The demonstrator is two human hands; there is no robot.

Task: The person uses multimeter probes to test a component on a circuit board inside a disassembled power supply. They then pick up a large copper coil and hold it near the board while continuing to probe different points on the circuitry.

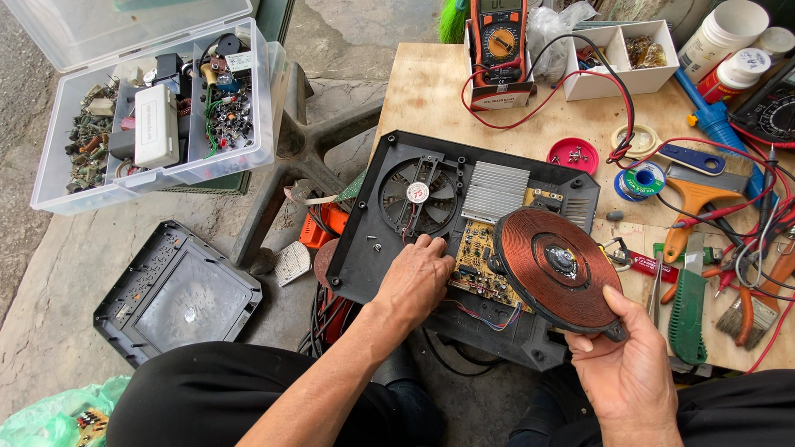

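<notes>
copper induction coil [556, 266] sits tilted up at 3 o'clock of the opened cooker base [389, 240], our right hand [629, 372] clamped on its lower rim, thumb on top. our left hand [414, 277] rests fingers together, gripping nothing, on the circuit board [480, 257] at 5 o'clock of the fan [416, 195]. we judge the thin wires [489, 314] under the coil could tear if we lift it further, and loose screws [373, 242] at 9 o'clock of our left hand could roll off.
</notes>
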